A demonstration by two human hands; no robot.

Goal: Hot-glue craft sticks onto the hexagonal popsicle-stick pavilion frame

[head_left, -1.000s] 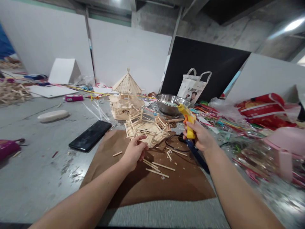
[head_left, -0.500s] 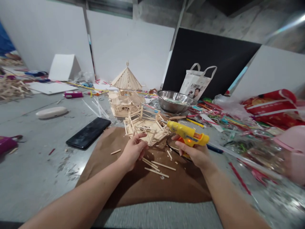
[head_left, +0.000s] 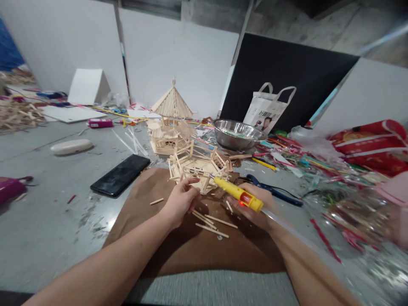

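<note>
My right hand is wrapped round a yellow hot glue gun with a lit red-orange light on its side. A clear glue stick trails from the gun's back end. Its nozzle points left, over the front of a low many-sided frame of thin wooden sticks. At the front left of that frame, my left hand has its fingers curled together. Whatever they may pinch is hidden. Loose wooden sticks lie just below my hands on a brown sheet.
Behind the frame stands a stick pagoda with a pointed roof. A steel bowl is to its right, a black phone to the left. Dark-handled pliers rest beyond my right hand. Plastic scraps crowd the right side.
My right hand has turned the glue gun, bringing its nozzle left and down to the frame's front. The pliers have come into view. My left hand stays nearly in place.
</note>
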